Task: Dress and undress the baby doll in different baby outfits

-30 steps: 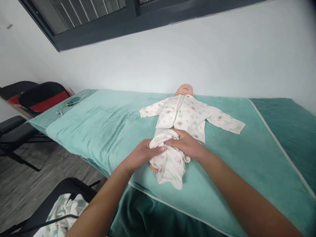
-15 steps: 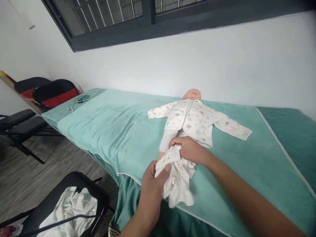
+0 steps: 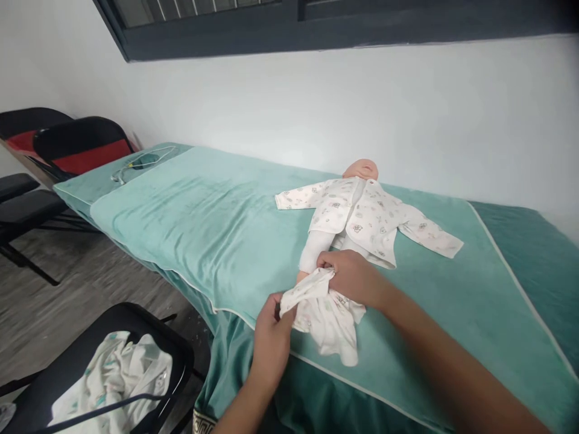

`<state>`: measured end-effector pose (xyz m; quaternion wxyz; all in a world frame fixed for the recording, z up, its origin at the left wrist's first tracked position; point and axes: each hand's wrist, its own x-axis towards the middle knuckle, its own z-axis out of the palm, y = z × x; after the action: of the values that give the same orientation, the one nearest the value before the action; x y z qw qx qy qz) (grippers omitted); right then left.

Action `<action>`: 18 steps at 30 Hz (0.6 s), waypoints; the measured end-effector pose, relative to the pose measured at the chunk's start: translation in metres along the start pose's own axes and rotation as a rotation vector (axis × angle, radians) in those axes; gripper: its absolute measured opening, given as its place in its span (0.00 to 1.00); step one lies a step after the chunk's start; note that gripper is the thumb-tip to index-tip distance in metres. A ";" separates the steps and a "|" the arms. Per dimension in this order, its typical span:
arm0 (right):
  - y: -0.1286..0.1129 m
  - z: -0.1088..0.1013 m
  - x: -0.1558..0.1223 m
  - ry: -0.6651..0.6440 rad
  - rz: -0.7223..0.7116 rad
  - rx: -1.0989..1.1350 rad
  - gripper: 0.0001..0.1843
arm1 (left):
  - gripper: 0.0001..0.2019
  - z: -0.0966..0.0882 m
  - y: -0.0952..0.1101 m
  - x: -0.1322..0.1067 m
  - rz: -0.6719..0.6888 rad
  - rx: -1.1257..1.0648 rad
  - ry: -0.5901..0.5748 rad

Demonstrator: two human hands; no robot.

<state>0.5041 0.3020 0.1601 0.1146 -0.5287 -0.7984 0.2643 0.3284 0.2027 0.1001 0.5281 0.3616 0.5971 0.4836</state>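
A baby doll (image 3: 359, 170) lies on its back on a teal blanket (image 3: 217, 223), wearing a white printed jacket (image 3: 362, 220) with sleeves spread out. Its pale leg (image 3: 311, 252) is bare below the jacket. My right hand (image 3: 350, 277) is closed on the waistband of small white printed pants (image 3: 328, 316) at the doll's legs. My left hand (image 3: 271, 334) pinches the other side of the same waistband near the bed's front edge. The pants hang bunched between both hands.
The bed (image 3: 534, 265) runs along a white wall under a dark window frame. A black chair (image 3: 122, 361) at lower left holds crumpled white clothing (image 3: 113, 377). Black and red chairs (image 3: 76, 150) stand at the far left. A stethoscope (image 3: 136, 163) lies on the bed's far end.
Both hands have pulled the pants down off the doll's hips toward its feet, baring a leg. My left hand has moved down to the bed's front edge.
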 end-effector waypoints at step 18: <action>0.005 -0.007 0.000 0.063 0.160 0.277 0.06 | 0.07 -0.003 0.026 0.104 0.472 0.225 -0.257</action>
<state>0.5111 0.3057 0.1630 0.1901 -0.5778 -0.7057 0.3634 0.3048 0.3071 0.0955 0.4289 0.6052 0.4746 0.4738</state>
